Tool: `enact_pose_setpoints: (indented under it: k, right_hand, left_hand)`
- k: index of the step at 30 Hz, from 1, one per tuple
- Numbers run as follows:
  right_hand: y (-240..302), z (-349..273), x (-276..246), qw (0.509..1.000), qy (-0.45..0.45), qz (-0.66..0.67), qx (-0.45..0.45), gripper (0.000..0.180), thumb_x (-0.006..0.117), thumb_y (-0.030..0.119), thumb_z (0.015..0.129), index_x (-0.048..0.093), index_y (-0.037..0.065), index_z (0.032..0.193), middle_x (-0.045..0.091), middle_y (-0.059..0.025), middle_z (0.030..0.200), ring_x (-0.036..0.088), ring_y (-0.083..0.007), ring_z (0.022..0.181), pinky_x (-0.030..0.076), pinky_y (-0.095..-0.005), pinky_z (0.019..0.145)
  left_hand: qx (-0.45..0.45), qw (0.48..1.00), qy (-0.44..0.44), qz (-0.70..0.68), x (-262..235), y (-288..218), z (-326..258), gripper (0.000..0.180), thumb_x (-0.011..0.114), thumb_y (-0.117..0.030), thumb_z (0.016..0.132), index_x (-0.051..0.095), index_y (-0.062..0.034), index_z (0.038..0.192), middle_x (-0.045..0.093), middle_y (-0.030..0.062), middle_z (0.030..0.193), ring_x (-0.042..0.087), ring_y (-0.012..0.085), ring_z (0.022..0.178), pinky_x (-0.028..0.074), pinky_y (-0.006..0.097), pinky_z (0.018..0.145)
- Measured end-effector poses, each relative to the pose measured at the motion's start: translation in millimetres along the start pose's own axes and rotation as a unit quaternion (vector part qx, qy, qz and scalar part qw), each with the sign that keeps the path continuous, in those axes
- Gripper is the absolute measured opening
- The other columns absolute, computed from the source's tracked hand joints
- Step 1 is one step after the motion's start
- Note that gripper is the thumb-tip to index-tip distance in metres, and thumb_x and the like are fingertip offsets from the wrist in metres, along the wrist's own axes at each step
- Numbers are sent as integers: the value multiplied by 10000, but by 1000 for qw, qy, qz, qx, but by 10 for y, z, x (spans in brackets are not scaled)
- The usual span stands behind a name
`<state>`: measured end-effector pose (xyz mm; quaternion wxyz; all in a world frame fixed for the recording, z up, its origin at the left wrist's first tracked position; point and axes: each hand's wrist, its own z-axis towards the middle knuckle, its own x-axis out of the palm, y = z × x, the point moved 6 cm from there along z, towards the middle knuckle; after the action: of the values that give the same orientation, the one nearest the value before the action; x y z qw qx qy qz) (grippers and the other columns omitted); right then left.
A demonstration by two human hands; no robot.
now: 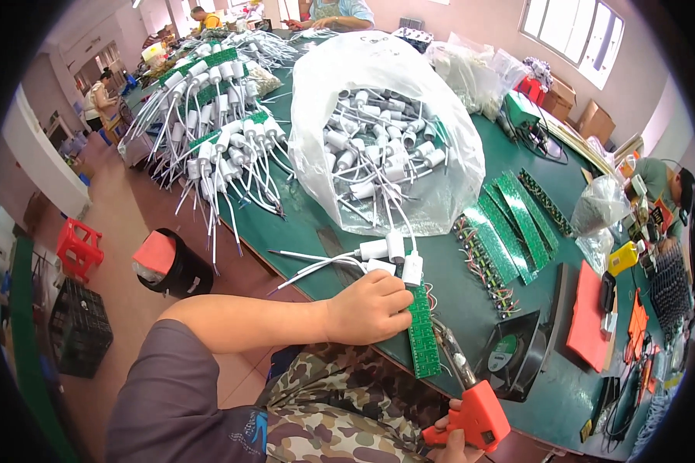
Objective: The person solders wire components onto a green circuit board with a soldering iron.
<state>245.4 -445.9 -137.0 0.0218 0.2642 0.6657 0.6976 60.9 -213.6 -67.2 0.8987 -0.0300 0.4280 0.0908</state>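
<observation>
Here, low in the centre of the frame, the left hand is curled shut over the upper end of one narrow green circuit strip, pressing it on the dark green table. About four white cylindrical plastic caps with thin white wires sit at the strip's top end, just above the knuckles. At the bottom edge, the right hand grips the handle of one orange pistol-shaped soldering gun, its metal tip lying close beside the strip. To the right, about four more green strips lie side by side. One translucent crinkled plastic bag, upper centre, holds many more white caps. One black square fan stands lower right.
</observation>
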Motion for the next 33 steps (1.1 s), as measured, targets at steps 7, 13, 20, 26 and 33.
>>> enact_pose_setpoints:
  k: [7, 13, 20, 26, 33]
  right_hand:
    - [54, 57, 106, 997, 71, -14, 0, 579, 723, 191, 977, 480, -4, 1466, 610, -158, 1369, 658, -179, 968, 596, -338, 751]
    - [109, 24, 172, 999, 52, -11, -9, 578, 723, 183, 977, 479, -6, 1466, 605, -160, 1377, 659, -180, 968, 597, -339, 756]
    - [4, -37, 48, 999, 24, 12, -18, 580, 722, 167, 977, 474, -7, 1472, 600, -162, 1389, 659, -182, 970, 596, -340, 763]
    - [3, -79, -19, 999, -18, 31, 11, 583, 708, 135, 981, 459, 7, 1492, 599, -158, 1404, 657, -182, 996, 596, -345, 781]
    - [-13, -207, -45, 999, 11, -23, 27, 622, 738, 181, 962, 461, 1, 1489, 591, -152, 1423, 649, -177, 1002, 565, -336, 792]
  left_hand:
    - [50, 994, 83, -47, -15, 167, 57, 205, 730, -205, 740, 611, -84, 856, 599, 51, 998, 600, 242, 912, 482, 394, 795]
    - [-99, 994, -11, -35, -280, 1146, 516, 273, 768, -263, 827, 639, -55, 949, 643, 135, 1050, 646, 335, 946, 519, 436, 790]
    - [-342, 903, 211, 149, 247, 2430, 560, 311, 734, -304, 839, 711, -39, 1000, 676, 170, 1059, 638, 383, 1077, 533, 484, 914]
    - [-313, 915, 217, 132, 337, 2484, 541, 275, 708, -310, 851, 725, -79, 1000, 691, 154, 1069, 653, 376, 1064, 532, 495, 905]
    - [-100, 973, -210, -6, -553, 2124, 1122, 337, 715, -145, 918, 548, -65, 1199, 659, 179, 1055, 659, 392, 952, 523, 477, 801]
